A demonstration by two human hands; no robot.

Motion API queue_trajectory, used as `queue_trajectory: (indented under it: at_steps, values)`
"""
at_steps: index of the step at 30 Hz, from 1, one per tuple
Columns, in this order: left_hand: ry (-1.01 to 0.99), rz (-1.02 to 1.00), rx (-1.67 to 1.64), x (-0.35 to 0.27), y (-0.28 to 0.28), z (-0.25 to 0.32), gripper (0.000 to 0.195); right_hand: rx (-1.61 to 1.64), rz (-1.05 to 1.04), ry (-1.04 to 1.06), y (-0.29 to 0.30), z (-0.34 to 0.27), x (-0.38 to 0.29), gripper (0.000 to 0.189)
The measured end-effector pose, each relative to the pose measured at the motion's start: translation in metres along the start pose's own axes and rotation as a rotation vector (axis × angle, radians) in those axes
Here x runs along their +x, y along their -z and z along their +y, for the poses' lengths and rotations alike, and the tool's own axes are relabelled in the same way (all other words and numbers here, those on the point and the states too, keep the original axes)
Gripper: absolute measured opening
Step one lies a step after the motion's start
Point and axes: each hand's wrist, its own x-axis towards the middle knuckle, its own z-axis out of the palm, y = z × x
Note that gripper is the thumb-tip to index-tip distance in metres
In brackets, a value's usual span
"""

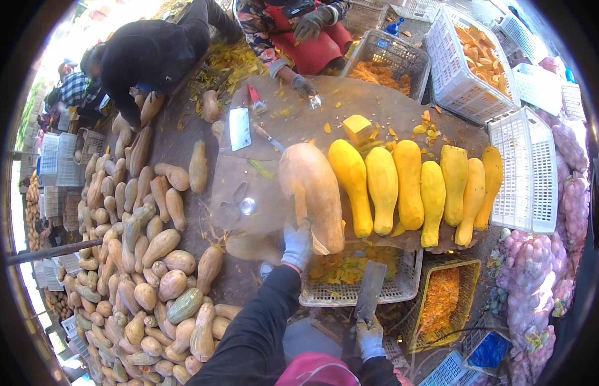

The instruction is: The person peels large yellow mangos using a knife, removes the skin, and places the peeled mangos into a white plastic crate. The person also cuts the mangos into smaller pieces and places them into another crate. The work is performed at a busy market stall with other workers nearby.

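Observation:
A large tan unpeeled squash point(316, 193) lies on the worktable's near edge. Its near end shows a pale cut patch. My left hand point(298, 243), in a whitish work glove, grips the squash at its near left side. In my gloved right hand point(369, 337) is a broad cleaver point(371, 289), its blade pointing away from me above a crate of peelings point(357, 299). Several peeled yellow squashes point(384, 188) form a row right of the tan one. Behind them sits a cut yellow squash chunk point(357, 129).
Another cleaver point(239, 129), a red-handled peeler point(254, 96), a knife point(269, 137) and scissors point(234, 202) lie on the table point(289, 111). Across it, a co-worker's gloved hand point(304, 86) holds a shiny object. Unpeeled squashes point(149, 289) cover the left floor; crates point(524, 169) stand right.

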Motion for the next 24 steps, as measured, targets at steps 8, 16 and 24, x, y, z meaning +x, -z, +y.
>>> queue_trajectory:
  at_steps: [8,16,24]
  values:
    - [0.215,0.002,0.0,0.011,0.032,0.025,0.045,0.111,-0.058,-0.047,0.001,-0.02,-0.027,0.019]
    - [0.392,-0.292,0.082,-0.028,-0.03,0.023,0.057,0.329,0.014,-0.226,0.074,0.008,-0.047,0.028]
    - [0.681,-0.796,0.239,-0.077,-0.264,0.042,0.057,0.418,0.073,-0.093,0.105,0.054,-0.057,0.017]
